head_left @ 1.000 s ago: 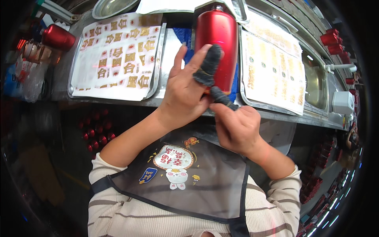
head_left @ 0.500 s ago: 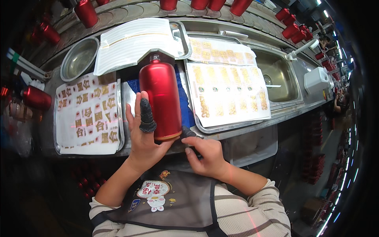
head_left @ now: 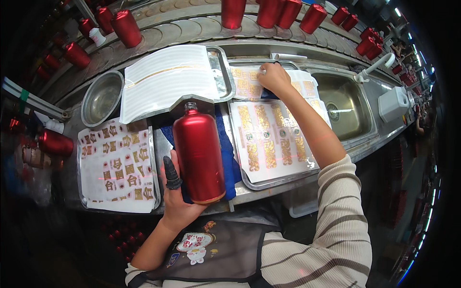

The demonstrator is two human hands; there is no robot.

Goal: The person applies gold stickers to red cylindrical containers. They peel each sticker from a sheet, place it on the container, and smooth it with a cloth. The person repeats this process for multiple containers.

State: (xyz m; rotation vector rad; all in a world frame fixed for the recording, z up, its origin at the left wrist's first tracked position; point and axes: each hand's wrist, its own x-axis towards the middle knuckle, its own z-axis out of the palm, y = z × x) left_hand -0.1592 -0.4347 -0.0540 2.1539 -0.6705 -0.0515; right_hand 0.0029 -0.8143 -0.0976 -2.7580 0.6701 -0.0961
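Note:
A glossy red bottle [head_left: 199, 156] lies tilted over a blue cloth [head_left: 229, 168], its bare neck pointing away from me. My left hand [head_left: 180, 206] supports it at the lower left near the base; a black finger cot covers one finger, and part of the hand is hidden behind the bottle. Stretched out to the far right tray, my right hand [head_left: 274, 78] pinches the edge of a gold-patterned decal sheet [head_left: 246, 82]. Its fingertips are partly hidden. Nearer me lies another decal sheet [head_left: 269, 146] with long gold motifs.
On the left, a tray [head_left: 156, 180] carries a sheet of gold and red decals [head_left: 115, 165]. Behind are a metal bowl [head_left: 102, 98] and a white ridged sheet [head_left: 168, 79]. A sink [head_left: 348, 103] sits at right. Red bottles [head_left: 126, 29] stand along the conveyor [head_left: 192, 31].
My right hand has gone from the bottle's base out to the far decal sheet. My left hand still holds the bottle. The whole view has shifted, and the conveyor bottles appear in different places.

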